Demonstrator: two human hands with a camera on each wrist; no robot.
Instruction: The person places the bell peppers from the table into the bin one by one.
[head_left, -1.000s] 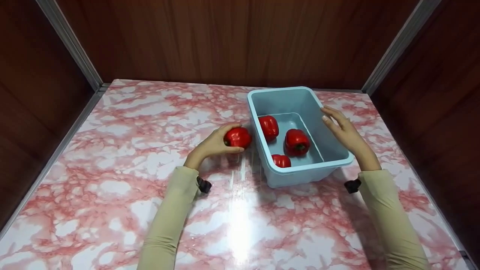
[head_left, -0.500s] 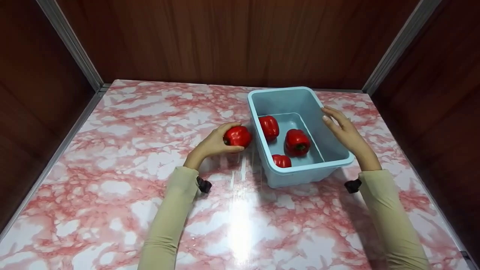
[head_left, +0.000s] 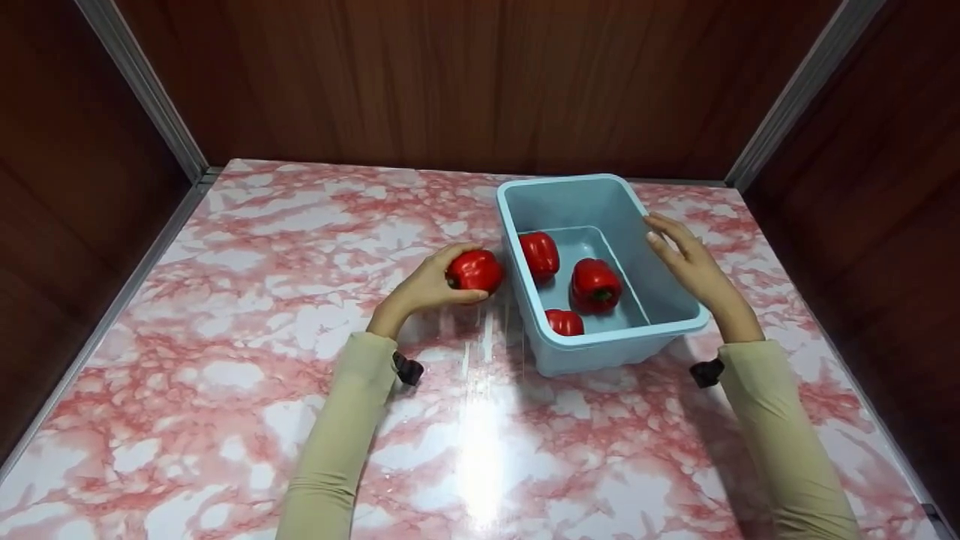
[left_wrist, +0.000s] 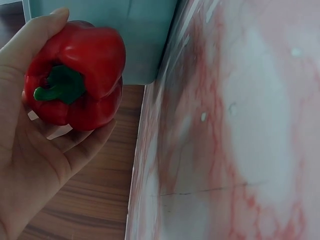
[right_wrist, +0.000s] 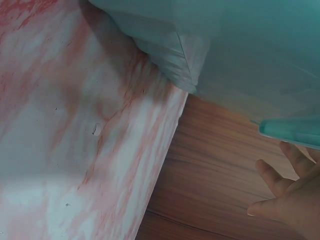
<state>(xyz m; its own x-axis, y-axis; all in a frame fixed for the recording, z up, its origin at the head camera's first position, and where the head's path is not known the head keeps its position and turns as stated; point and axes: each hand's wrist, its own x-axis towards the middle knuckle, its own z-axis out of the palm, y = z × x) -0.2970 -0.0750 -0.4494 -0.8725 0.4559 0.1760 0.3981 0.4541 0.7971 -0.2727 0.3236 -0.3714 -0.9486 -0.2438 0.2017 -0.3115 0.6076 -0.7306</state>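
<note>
My left hand (head_left: 427,286) grips a red bell pepper (head_left: 478,271) just left of the light blue bin (head_left: 622,334). In the left wrist view the pepper's green stem (left_wrist: 62,86) faces the camera, with thumb above and fingers below. Inside the bin lie three more red bell peppers: one by the left wall (head_left: 538,255), one in the middle (head_left: 595,285) and one at the near left corner (head_left: 564,322), partly hidden by the rim. My right hand (head_left: 694,266) is at the bin's right rim, fingers extended and holding nothing; the right wrist view shows its fingers (right_wrist: 272,179) spread beside the rim.
The table (head_left: 225,315) has a red and white marbled top. Dark wood panels (head_left: 450,82) stand behind it and at both sides, joined by grey metal posts (head_left: 142,90) at the corners. A bright reflection lies on the near tabletop.
The left hand and its bell pepper have risen very slightly. The right hand and the bin stay practically where they were.
</note>
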